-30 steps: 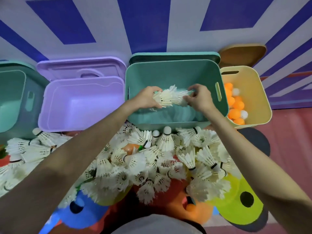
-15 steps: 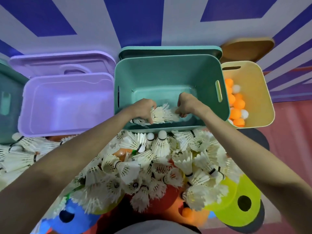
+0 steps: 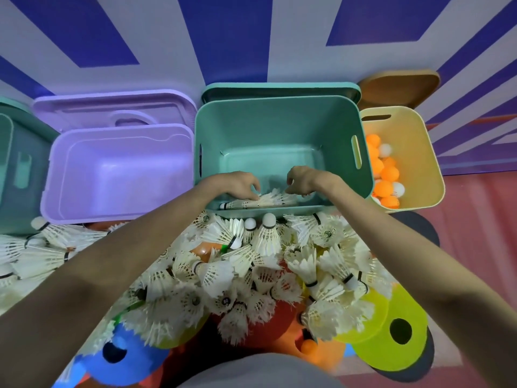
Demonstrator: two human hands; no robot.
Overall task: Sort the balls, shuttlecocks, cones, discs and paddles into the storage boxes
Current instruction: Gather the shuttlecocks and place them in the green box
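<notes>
A short row of nested white shuttlecocks [image 3: 261,202] lies on the bottom of the teal box [image 3: 279,124], against its near wall. My left hand [image 3: 237,184] reaches over that wall and pinches the row near its cork end. My right hand [image 3: 303,177] hovers at the feathered end with loosely curled fingers, its fingertips just at the feathers. A big heap of loose shuttlecocks [image 3: 251,264] covers the floor in front of the boxes. Flat cones stick out from under the heap: yellow-green [image 3: 402,348], blue [image 3: 131,362] and orange [image 3: 321,351].
An empty purple box [image 3: 117,169] stands left of the teal one, with its lid [image 3: 112,110] behind. Another teal box [image 3: 16,163] is at the far left. The yellow box [image 3: 414,141] on the right holds orange and white balls [image 3: 384,175]. A wooden lid [image 3: 397,88] leans behind it.
Both hands have carried the row of shuttlecocks down from above the teal box to its bottom. The right hand's grip on the row has loosened.
</notes>
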